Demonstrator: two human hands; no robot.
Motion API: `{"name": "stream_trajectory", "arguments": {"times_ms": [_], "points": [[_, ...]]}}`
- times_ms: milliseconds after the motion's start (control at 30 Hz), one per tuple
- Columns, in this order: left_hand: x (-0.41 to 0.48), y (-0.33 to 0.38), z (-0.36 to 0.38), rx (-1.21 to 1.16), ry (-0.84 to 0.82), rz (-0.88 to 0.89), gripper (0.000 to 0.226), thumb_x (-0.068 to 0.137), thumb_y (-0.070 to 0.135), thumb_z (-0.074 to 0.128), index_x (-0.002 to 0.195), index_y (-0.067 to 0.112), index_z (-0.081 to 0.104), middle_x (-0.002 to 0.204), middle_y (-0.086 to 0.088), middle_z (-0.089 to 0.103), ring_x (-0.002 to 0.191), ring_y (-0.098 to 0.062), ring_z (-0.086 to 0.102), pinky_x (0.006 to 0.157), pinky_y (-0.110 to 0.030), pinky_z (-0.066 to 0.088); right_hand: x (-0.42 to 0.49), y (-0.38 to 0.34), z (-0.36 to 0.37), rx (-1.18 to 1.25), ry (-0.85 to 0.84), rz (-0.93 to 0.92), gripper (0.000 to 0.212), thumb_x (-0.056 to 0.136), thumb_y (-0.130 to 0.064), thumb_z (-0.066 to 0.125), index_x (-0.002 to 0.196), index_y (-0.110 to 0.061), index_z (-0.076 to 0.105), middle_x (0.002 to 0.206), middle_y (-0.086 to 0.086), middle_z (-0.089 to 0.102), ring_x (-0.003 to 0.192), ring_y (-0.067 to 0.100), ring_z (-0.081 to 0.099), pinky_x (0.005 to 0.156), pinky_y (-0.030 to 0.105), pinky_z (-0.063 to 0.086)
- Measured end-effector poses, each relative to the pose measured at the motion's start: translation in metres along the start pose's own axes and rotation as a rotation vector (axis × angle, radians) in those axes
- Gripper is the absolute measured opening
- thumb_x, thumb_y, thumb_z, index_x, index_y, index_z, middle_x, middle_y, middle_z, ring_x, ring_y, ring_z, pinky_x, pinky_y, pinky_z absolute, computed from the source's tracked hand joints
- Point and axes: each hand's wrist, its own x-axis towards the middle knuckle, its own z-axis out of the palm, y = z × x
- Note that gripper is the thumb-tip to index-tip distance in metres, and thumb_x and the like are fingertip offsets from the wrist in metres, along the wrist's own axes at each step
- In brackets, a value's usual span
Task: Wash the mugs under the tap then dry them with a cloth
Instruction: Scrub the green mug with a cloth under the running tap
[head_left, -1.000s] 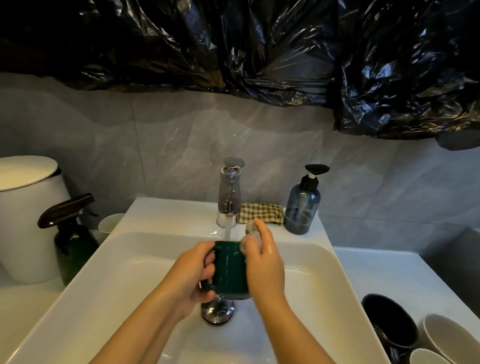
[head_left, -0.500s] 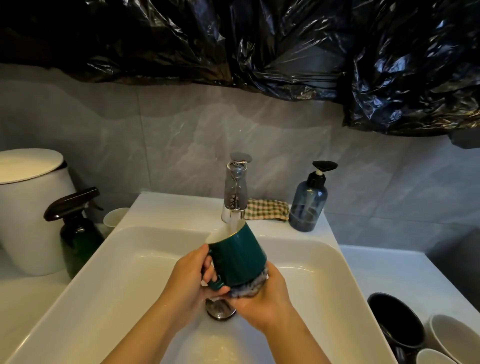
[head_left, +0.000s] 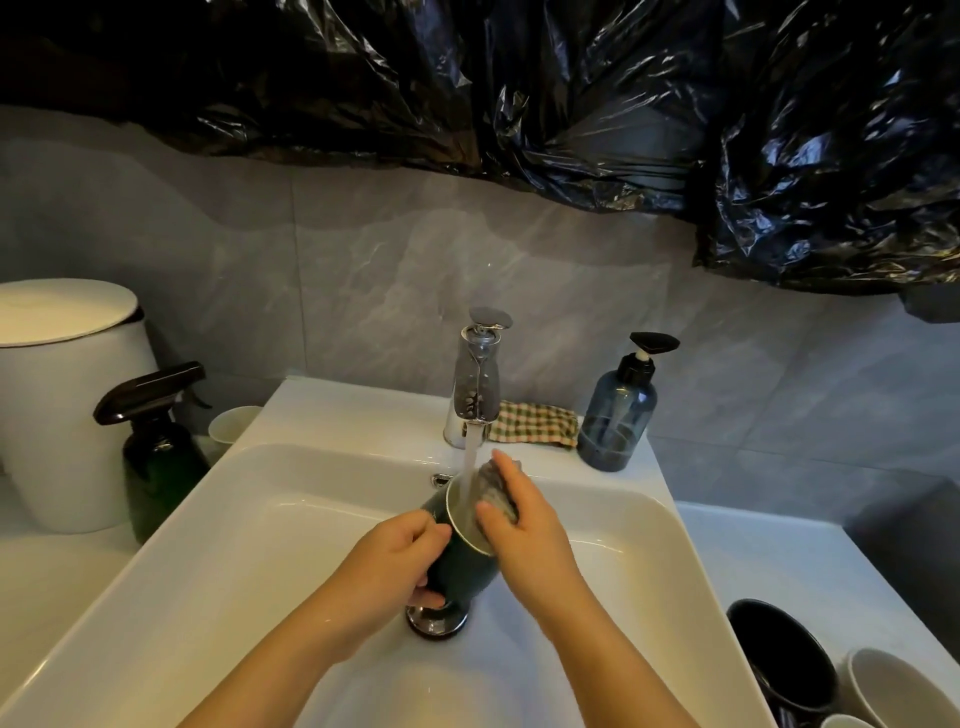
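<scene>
left hand (head_left: 395, 564): fingers curled round green mug (head_left: 460, 569), which is tilted with its mouth toward tap (head_left: 475, 384), above the drain at mid sink (head_left: 234, 545) | right hand (head_left: 524, 525): fingers and thumb pinch grey scrubber (head_left: 496, 486) at mug's rim, under the water stream | checked cloth (head_left: 535, 423): sink's back edge, between tap and soap bottle (head_left: 615, 415)

You are holding a glossy, glazed dark-green mug (head_left: 457, 569) and a rough, fibrous grey scrubber (head_left: 496, 488) over a smooth, shiny white sink (head_left: 234, 545). The polished metal tap (head_left: 475, 387) is gleaming beside a woven checked cloth (head_left: 535, 423) and a translucent blue plastic bottle (head_left: 615, 415). Crinkled, glossy black plastic sheeting (head_left: 571, 78) is hanging above matt grey tiles (head_left: 363, 270).
</scene>
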Motion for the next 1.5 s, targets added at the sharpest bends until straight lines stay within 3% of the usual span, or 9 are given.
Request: {"name": "stream_trajectory", "arguments": {"times_ms": [100, 300, 467, 633, 767, 967, 1067, 1300, 1500], "points": [[0.002, 0.006, -0.005, 0.105, -0.070, 0.013, 0.029, 0.098, 0.020, 0.046, 0.088, -0.005, 0.055, 0.084, -0.014, 0.052, 0.078, -0.022, 0.054, 0.078, -0.042, 0.058, 0.012, -0.004, -0.008, -0.367, -0.049, -0.068, 0.083, 0.089, -0.011, 0.056, 0.145, -0.046, 0.005, 0.137, -0.005, 0.045, 0.116, 0.018, 0.053, 0.088, 0.027, 0.050], [0.003, 0.015, -0.010, 0.196, -0.114, 0.035, 0.026, 0.097, 0.018, 0.047, 0.073, 0.011, 0.054, 0.071, -0.004, 0.049, 0.068, -0.018, 0.056, 0.077, -0.044, 0.058, 0.019, -0.025, -0.011, -0.859, -0.177, -0.553, 0.043, 0.095, -0.017, 0.047, 0.135, -0.030, 0.043, 0.129, -0.003, 0.055, 0.115, 0.020, 0.048, 0.089, 0.032, 0.043], [0.001, 0.010, -0.005, 0.254, -0.014, 0.065, 0.025, 0.096, 0.022, 0.048, 0.074, 0.011, 0.053, 0.071, -0.003, 0.052, 0.066, -0.024, 0.064, 0.075, -0.046, 0.057, 0.029, -0.008, -0.005, -0.616, -0.018, 0.010, 0.023, 0.093, -0.020, 0.048, 0.115, -0.026, 0.049, 0.110, 0.003, 0.061, 0.092, 0.022, 0.058, 0.077, 0.034, 0.053], [0.002, -0.002, 0.003, 0.273, 0.177, 0.156, 0.031, 0.092, 0.020, 0.053, 0.064, 0.012, 0.043, 0.061, -0.004, 0.044, 0.064, -0.021, 0.046, 0.076, -0.054, 0.053, 0.021, 0.004, 0.005, -0.011, 0.007, 0.437, 0.039, 0.084, -0.013, 0.056, 0.120, -0.018, 0.043, 0.102, 0.004, 0.054, 0.097, 0.025, 0.059, 0.083, 0.041, 0.056], [0.005, 0.001, 0.008, 0.356, 0.222, 0.169, 0.034, 0.095, 0.023, 0.048, 0.065, 0.013, 0.038, 0.059, -0.001, 0.042, 0.059, -0.015, 0.040, 0.059, -0.032, 0.042, 0.003, 0.000, 0.020, 0.188, 0.067, 0.344, 0.043, 0.087, -0.023, 0.055, 0.126, -0.029, 0.039, 0.109, 0.000, 0.051, 0.091, 0.015, 0.057, 0.073, 0.029, 0.055], [0.004, 0.012, 0.001, 0.444, 0.115, 0.117, 0.026, 0.096, 0.025, 0.046, 0.076, 0.008, 0.051, 0.069, -0.006, 0.052, 0.064, -0.016, 0.044, 0.060, -0.026, 0.035, -0.008, 0.004, 0.022, -0.302, 0.207, -0.017, 0.039, 0.098, -0.031, 0.037, 0.137, -0.038, 0.040, 0.138, -0.007, 0.039, 0.118, 0.013, 0.038, 0.099, 0.028, 0.042], [0.006, 0.018, -0.003, 0.307, 0.085, 0.000, 0.026, 0.097, 0.025, 0.045, 0.079, 0.009, 0.053, 0.078, -0.010, 0.057, 0.071, -0.018, 0.051, 0.069, -0.030, 0.045, -0.011, 0.004, 0.019, -0.253, 0.192, 0.002, 0.049, 0.097, -0.039, 0.040, 0.143, -0.041, 0.024, 0.125, -0.002, 0.044, 0.108, 0.012, 0.046, 0.094, 0.024, 0.044], [0.003, 0.028, -0.018, 0.218, 0.039, -0.184, 0.026, 0.099, 0.028, 0.043, 0.084, 0.010, 0.055, 0.083, -0.009, 0.051, 0.080, -0.020, 0.051, 0.080, -0.045, 0.057, -0.010, 0.014, 0.001, -0.389, 0.164, -0.110, 0.030, 0.091, -0.051, 0.046, 0.103, -0.028, 0.062, 0.095, -0.008, 0.063, 0.096, 0.011, 0.048, 0.078, 0.030, 0.047], [-0.001, 0.038, -0.023, 0.208, 0.017, -0.145, 0.025, 0.098, 0.024, 0.047, 0.079, 0.010, 0.055, 0.078, -0.006, 0.047, 0.074, -0.018, 0.047, 0.073, -0.042, 0.059, 0.003, -0.019, -0.022, -0.122, 0.338, -0.045, 0.019, 0.090, -0.040, 0.052, 0.088, -0.022, 0.055, 0.074, -0.006, 0.063, 0.075, 0.013, 0.065, 0.070, 0.043, 0.056]]}}
